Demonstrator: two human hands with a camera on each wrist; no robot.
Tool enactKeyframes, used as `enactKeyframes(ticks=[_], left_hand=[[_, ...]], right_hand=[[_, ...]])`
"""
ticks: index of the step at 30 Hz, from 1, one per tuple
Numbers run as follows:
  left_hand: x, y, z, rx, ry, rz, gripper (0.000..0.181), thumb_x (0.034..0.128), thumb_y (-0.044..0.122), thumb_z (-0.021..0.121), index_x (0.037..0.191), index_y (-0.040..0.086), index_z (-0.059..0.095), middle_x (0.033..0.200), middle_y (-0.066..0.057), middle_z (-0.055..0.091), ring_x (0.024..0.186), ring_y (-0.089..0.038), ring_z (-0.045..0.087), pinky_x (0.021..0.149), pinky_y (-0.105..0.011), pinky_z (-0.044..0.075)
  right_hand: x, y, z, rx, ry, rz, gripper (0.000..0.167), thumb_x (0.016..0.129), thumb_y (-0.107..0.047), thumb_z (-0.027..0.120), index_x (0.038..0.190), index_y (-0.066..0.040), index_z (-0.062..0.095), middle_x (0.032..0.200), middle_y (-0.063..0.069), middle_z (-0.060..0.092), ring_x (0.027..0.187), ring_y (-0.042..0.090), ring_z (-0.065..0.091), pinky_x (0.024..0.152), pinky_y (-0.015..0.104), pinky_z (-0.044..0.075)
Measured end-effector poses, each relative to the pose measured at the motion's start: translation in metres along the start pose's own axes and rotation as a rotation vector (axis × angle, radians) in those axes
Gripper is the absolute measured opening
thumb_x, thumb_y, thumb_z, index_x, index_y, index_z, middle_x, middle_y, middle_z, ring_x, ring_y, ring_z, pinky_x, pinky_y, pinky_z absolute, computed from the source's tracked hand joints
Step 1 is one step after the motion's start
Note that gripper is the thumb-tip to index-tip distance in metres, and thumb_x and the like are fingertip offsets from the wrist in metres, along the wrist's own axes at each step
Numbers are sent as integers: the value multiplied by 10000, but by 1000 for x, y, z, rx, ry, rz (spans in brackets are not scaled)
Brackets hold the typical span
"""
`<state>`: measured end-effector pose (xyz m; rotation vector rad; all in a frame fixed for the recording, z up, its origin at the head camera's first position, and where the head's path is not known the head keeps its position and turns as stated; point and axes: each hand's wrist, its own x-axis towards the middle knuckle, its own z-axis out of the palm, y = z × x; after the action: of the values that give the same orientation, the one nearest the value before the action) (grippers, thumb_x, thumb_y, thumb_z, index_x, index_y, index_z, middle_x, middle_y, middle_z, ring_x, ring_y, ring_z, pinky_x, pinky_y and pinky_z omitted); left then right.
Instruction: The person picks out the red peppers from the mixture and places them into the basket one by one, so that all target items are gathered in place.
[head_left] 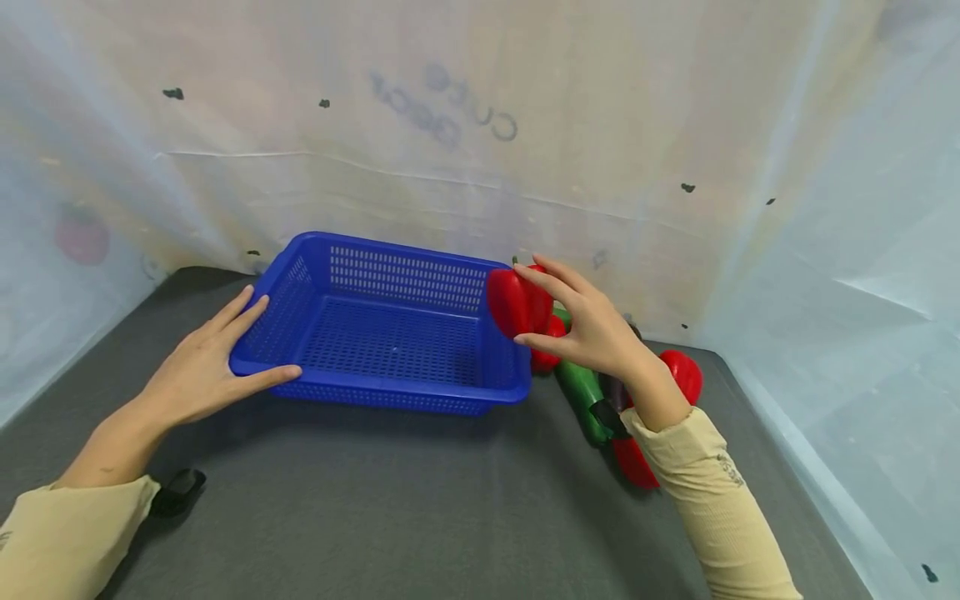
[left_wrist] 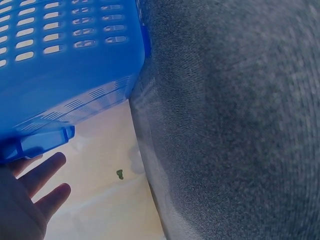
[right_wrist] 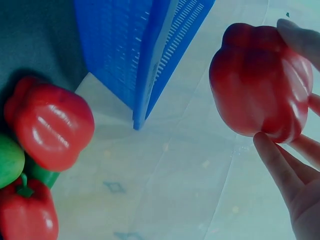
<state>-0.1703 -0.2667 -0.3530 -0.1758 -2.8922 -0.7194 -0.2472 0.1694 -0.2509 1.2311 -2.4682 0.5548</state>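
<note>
A red bell pepper (head_left: 517, 302) is pinched between the thumb and fingers of my right hand (head_left: 592, 325), held up at the right rim of the blue plastic basket (head_left: 390, 392). In the right wrist view the same pepper (right_wrist: 260, 80) hangs clear of the basket wall (right_wrist: 112, 50). My left hand (head_left: 198, 371) rests at the basket's near left corner, its thumb along the front rim and its fingers spread along the left rim. Two straight fingers of the left hand (left_wrist: 30, 195) show below the rim in the left wrist view. No item shows inside the basket.
Right of the basket lie a green cucumber-like vegetable (head_left: 581, 400), a dark eggplant-like one (head_left: 615, 390) and several red peppers (head_left: 681, 375), partly hidden by the right arm. Plastic sheeting (head_left: 600, 100) walls off the back and sides of the grey table (head_left: 360, 500).
</note>
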Motion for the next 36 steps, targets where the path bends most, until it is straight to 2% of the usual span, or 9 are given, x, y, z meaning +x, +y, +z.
enactKeyframes(ticks=[8, 16, 25, 36], left_hand=[[0, 1, 0, -1, 4, 3, 1065, 787, 587, 677, 1553, 148, 82, 1622, -79, -68, 1390, -539, 175, 960, -777, 233], [-1, 1, 1, -3, 10, -4, 1083, 775, 598, 683, 1552, 141, 85, 1620, -96, -67, 1389, -545, 169, 957, -785, 229], [-1, 3, 2, 1, 15, -4, 1086, 770, 610, 682, 1552, 142, 91, 1620, -100, -55, 1382, -546, 189, 966, -777, 233], [-2, 1, 1, 2, 8, -8, 1080, 775, 621, 670, 1553, 161, 80, 1622, -73, -67, 1381, -546, 190, 972, -771, 232]], right_hand=[[14, -2, 11, 23, -3, -4, 772, 779, -303, 798, 1447, -171, 435, 1505, 115, 385, 1360, 278, 410, 1026, 500, 452], [29, -7, 20, 15, -45, 6, 785, 782, -345, 788, 1456, -178, 422, 1501, 103, 387, 1403, 274, 344, 1054, 494, 429], [45, -16, 28, 23, -83, 20, 793, 785, -389, 777, 1467, -234, 403, 1509, 71, 377, 1358, 247, 406, 1026, 460, 460], [69, -26, 35, 47, -111, 1, 778, 788, -397, 770, 1459, -221, 417, 1505, 81, 384, 1326, 259, 448, 971, 429, 508]])
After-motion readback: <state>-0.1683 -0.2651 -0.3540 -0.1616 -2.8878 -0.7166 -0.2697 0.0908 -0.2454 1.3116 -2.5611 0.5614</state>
